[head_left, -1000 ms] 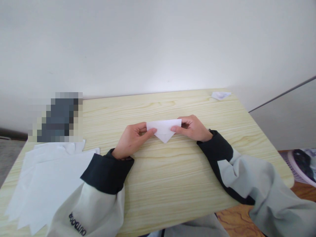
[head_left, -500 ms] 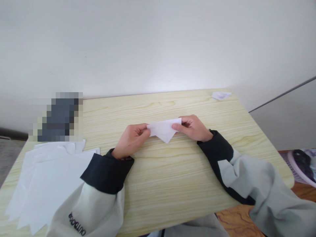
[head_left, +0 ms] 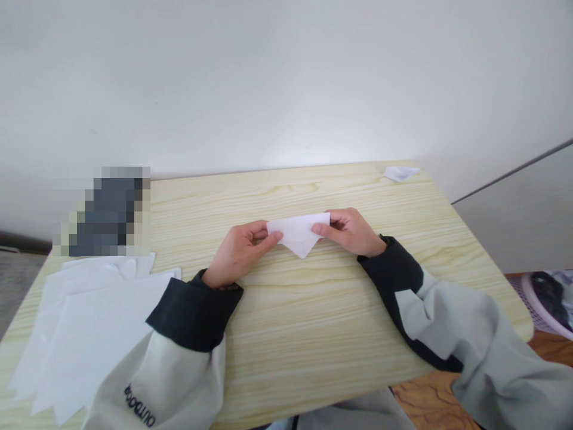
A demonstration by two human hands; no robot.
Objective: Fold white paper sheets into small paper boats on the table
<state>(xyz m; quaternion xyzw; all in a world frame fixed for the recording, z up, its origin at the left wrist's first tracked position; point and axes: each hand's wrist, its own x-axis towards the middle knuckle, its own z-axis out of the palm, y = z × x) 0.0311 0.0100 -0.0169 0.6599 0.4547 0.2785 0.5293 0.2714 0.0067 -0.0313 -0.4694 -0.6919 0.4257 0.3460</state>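
Note:
A small folded sheet of white paper (head_left: 298, 228) is held up over the middle of the table, with a straight top edge and a triangular point hanging down at its centre. My left hand (head_left: 244, 249) pinches its left end, the thumb lying on the front face and the fingers behind. At the other end my right hand (head_left: 351, 230) grips the paper the same way, its thumb pressed on the front. Both hands are closed on the paper, and the fingertips behind it are partly hidden.
Loose white sheets (head_left: 102, 334) lie overlapping on the left of the wood-grain table (head_left: 313, 334). Behind them is a dark pixelated object (head_left: 107, 209). A folded white paper piece (head_left: 401, 173) rests at the back right corner. Beside the table stands a pinkish basket (head_left: 532, 298) with dark contents.
My left thumb has slid a little to the right, further onto the front of the paper. My right hand keeps its place, and the paper has hardly moved.

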